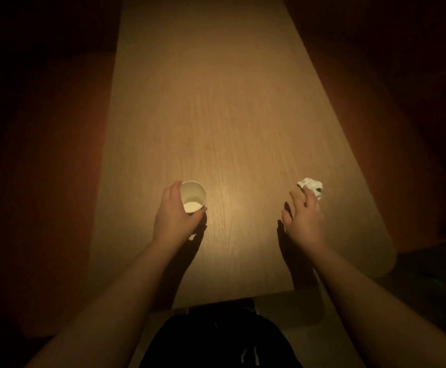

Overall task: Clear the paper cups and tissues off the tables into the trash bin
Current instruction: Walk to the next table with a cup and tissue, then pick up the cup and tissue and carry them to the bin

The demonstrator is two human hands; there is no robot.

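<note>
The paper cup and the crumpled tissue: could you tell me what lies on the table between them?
Nothing but bare wooden table. In the head view, the stretch between the paper cup and the crumpled tissue holds only lit wood grain.

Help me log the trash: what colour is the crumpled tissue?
White tissue, seen in the head view.

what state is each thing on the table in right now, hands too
paper cup: upright, open top, gripped by left hand
tissue: crumpled, lying on table, fingertips at it
left hand: curled round cup
right hand: fingers spread, not yet gripping
table: dimly lit
</note>
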